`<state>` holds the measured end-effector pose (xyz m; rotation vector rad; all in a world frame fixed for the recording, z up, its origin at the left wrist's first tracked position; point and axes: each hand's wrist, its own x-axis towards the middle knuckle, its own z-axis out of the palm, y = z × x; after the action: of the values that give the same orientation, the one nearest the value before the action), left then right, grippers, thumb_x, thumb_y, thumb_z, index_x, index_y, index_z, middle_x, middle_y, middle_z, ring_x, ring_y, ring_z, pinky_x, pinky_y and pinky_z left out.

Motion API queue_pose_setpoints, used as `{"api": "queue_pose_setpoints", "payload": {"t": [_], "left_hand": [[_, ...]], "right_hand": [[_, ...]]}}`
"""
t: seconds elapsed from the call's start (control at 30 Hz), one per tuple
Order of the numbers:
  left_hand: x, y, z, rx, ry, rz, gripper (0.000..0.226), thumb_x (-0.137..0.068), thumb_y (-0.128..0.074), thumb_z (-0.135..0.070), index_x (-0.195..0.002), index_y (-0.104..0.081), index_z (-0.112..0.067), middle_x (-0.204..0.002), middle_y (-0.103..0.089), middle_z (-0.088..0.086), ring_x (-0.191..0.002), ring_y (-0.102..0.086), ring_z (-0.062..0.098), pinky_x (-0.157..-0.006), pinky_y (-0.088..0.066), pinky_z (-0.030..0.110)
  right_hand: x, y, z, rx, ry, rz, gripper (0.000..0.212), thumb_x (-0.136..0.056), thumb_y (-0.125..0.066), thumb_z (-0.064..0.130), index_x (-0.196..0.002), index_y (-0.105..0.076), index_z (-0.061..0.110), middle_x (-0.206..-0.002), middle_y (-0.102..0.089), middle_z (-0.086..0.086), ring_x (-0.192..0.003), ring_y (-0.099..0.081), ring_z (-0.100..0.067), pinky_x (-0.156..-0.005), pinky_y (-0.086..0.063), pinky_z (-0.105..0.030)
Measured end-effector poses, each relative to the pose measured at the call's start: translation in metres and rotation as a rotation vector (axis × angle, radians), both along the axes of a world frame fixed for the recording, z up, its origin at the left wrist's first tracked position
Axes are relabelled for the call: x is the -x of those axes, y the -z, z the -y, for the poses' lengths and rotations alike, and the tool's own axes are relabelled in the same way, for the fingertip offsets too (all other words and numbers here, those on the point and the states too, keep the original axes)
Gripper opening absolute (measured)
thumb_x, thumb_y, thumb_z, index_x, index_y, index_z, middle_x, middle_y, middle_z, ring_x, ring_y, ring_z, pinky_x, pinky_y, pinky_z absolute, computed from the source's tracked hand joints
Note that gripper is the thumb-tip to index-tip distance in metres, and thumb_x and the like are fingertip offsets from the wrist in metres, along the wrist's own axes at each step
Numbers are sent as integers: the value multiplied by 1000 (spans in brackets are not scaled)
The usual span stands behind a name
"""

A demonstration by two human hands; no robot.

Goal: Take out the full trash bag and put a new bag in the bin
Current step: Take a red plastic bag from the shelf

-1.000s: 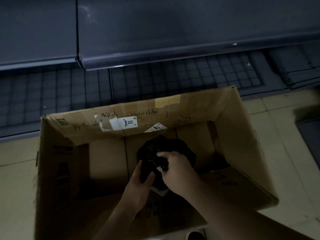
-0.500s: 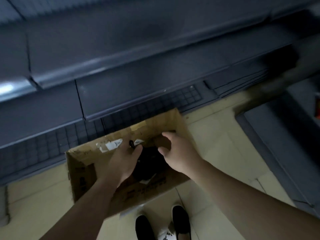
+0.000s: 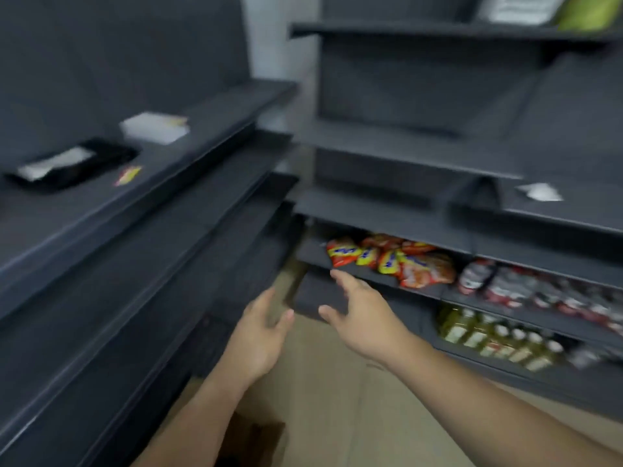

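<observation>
Your left hand [image 3: 261,335] and right hand [image 3: 362,316] are both spread and empty, raised side by side over the tan floor [image 3: 323,382] between dark shelves [image 3: 168,251]. Just beyond your right hand, snack packets [image 3: 391,257] lie on a shelf, with bottles [image 3: 499,338] a tier lower. At the bottom edge is what looks like a cardboard box [image 3: 259,439] corner, blurred; the trash bag isn't visible.
</observation>
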<state>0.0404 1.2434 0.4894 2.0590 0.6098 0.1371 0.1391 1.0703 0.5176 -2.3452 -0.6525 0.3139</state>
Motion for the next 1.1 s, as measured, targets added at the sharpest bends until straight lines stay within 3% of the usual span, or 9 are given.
{"api": "queue_pose_setpoints", "payload": {"t": [0.1, 0.23, 0.33, 0.5, 0.57, 0.8, 1.1], "left_hand": [[-64, -37, 80, -28, 213, 51, 63, -94, -59, -44, -150, -34, -34, -156, -38, -1, -136, -43, 18, -105, -35, 28], [-141, -74, 196, -58, 481, 120, 62, -92, -61, -44, -149, -37, -33, -151, -46, 0, -133, -47, 16, -111, -36, 34], [-185, -91, 290, -114, 633, 150, 62, -90, -62, -47, -146, -40, -35, -145, -51, 3, -121, -55, 17, -102, -41, 29], [-248, -102, 455, -138, 891, 161, 65, -92, -59, -48, -150, -34, -33, -154, -41, 2, -133, -49, 22, -109, -37, 33], [-270, -106, 521, -123, 974, 171, 65, -93, -57, -49, -151, -31, -34, -157, -34, -2, -139, -41, 18, -109, -32, 29], [-354, -116, 725, -116, 1164, 188, 64, -96, -55, -45, -153, -28, -31, -159, -30, -1, -142, -35, 18, -109, -29, 29], [-470, -100, 912, -167, 1309, 198, 67, -93, -57, -46, -152, -30, -31, -159, -31, -4, -142, -34, 17, -111, -28, 31]], "right_hand": [[-23, -38, 100, -16, 210, 84, 73, -88, -65, 45, -151, -31, 28, -150, -46, 1, -134, -45, -18, -108, -35, -29], [-46, -69, 237, 0, 482, 174, 72, -89, -64, 45, -150, -35, 21, -148, -50, -3, -132, -48, -19, -105, -36, -27], [-56, -79, 335, -6, 661, 159, 73, -89, -62, 48, -151, -30, 25, -148, -49, -1, -125, -53, -17, -104, -40, -30], [-71, -81, 493, -7, 938, 190, 74, -90, -62, 50, -152, -29, 27, -144, -53, -3, -113, -57, -16, -101, -44, -33], [-80, -79, 557, -10, 1025, 202, 75, -89, -63, 50, -152, -29, 27, -149, -47, -3, -125, -53, -20, -104, -42, -34], [-130, -79, 750, 23, 1247, 179, 74, -88, -64, 48, -149, -33, 24, -146, -50, -8, -129, -50, -25, -103, -41, -35], [-230, -54, 901, 28, 1357, 120, 76, -86, -63, 51, -150, -30, 27, -147, -48, -7, -129, -49, -24, -105, -40, -38]]}}
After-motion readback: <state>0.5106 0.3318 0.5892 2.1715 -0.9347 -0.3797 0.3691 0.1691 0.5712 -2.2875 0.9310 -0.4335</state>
